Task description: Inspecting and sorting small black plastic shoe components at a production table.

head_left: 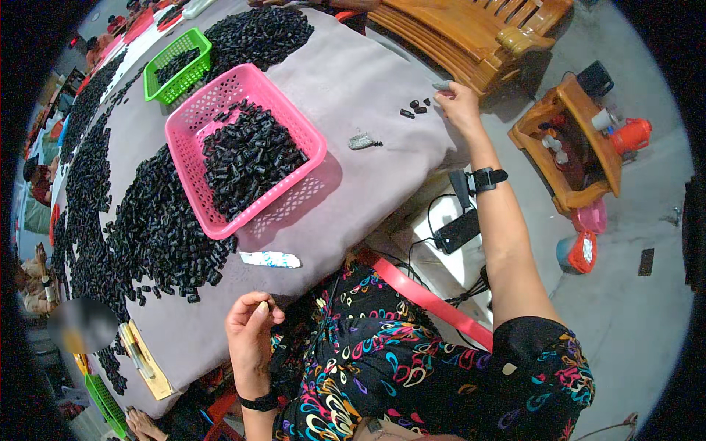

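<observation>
My left hand is raised near the front edge of the cloth-covered table, its fingers curled and thumb against the fingertips. A tiny dark spot shows at the pinch, too small to name. My right hand reaches out to the table's right edge with fingers drawn together. Something grey-green shows at its fingertips; whether it is held or worn I cannot make out. Beside that hand lie several small black pieces. A pink basket holds a heap of short black tube-like pieces and stands between the hands, farther back.
Loose black pieces cover the table's left side. Behind is a green basket. A white-and-blue strip and a crumpled silvery wrapper lie on the cloth. To the right are a wooden bench and small wooden table. Other people sit leftward.
</observation>
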Motion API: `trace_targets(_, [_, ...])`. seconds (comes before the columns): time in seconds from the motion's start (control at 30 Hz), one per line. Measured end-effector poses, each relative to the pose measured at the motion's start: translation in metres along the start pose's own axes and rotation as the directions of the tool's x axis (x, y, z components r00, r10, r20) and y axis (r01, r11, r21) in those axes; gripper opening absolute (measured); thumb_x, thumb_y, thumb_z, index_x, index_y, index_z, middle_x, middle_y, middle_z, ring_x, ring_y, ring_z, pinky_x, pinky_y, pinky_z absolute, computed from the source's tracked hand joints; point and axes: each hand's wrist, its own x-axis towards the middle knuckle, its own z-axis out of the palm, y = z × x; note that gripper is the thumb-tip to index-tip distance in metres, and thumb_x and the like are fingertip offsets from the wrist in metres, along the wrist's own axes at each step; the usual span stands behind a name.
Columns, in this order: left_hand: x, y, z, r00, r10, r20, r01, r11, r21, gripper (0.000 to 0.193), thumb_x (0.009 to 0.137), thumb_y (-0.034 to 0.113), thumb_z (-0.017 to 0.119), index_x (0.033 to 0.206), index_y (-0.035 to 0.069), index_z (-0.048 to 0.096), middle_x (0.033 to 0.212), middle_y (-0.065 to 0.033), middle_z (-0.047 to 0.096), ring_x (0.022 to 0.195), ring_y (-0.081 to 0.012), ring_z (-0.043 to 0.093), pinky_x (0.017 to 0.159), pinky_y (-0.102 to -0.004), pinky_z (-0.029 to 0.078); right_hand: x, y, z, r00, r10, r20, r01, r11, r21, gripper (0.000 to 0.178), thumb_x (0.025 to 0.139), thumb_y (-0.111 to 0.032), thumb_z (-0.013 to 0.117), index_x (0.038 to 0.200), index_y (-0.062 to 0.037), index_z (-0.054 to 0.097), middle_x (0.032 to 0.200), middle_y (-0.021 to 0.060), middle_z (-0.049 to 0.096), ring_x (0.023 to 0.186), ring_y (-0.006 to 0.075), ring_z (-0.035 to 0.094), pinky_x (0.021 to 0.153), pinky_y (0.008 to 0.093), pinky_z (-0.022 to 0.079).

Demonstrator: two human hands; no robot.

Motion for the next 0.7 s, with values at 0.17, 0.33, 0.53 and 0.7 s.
trace_targets(0.17, [0.000,-0.001,0.000,1.000,0.006,-0.005,-0.006,1.000,0.012,0.013,0.087,0.003,0.055,0.100,-0.001,0.057,0.086,-0.0078,0.060,0.073,-0.0164,0.058,0.066,-0.0260,0.047,0.012,0.003,0.011,0.999,-0.032,0.037,0.037,0.991,-0.129,0.021,0.070,-0.014,0.067,0.087,-0.0021,0.065,0.077,0.0125,0.066,0.069,0.0238,0.063,0.066,0.0344,0.049])
trace_targets(0.33, [0.000,0.000,0.001,0.999,-0.010,-0.044,0.010,1.000,-0.004,0.014,0.086,0.001,0.056,0.100,0.000,0.059,0.086,-0.0084,0.060,0.073,-0.0163,0.060,0.067,-0.0272,0.050,0.013,-0.003,0.018,0.991,-0.095,0.099,0.109,0.984,-0.143,0.018,0.069,-0.013,0.066,0.083,-0.0021,0.063,0.077,0.0147,0.065,0.072,0.0281,0.063,0.067,0.0360,0.049])
trace_targets(0.53, [0.000,0.000,0.000,0.998,-0.036,-0.057,0.036,0.999,-0.008,0.013,0.087,0.001,0.055,0.100,0.000,0.059,0.088,-0.0083,0.060,0.074,-0.0160,0.060,0.067,-0.0270,0.051,0.004,-0.011,0.020,0.968,-0.195,0.155,0.226,0.949,-0.220,0.015,0.069,-0.010,0.063,0.079,0.0001,0.058,0.077,0.0176,0.063,0.072,0.0336,0.060,0.066,0.0384,0.048])
trace_targets(0.7, [0.002,-0.004,-0.005,0.999,-0.023,-0.031,0.022,1.000,-0.014,0.014,0.087,0.001,0.055,0.100,0.000,0.059,0.089,-0.0081,0.061,0.074,-0.0160,0.061,0.067,-0.0265,0.051,0.005,-0.016,0.011,0.971,-0.136,0.194,0.191,0.934,-0.302,0.012,0.071,-0.007,0.058,0.082,-0.0009,0.058,0.077,0.0176,0.062,0.073,0.0357,0.060,0.066,0.0400,0.047])
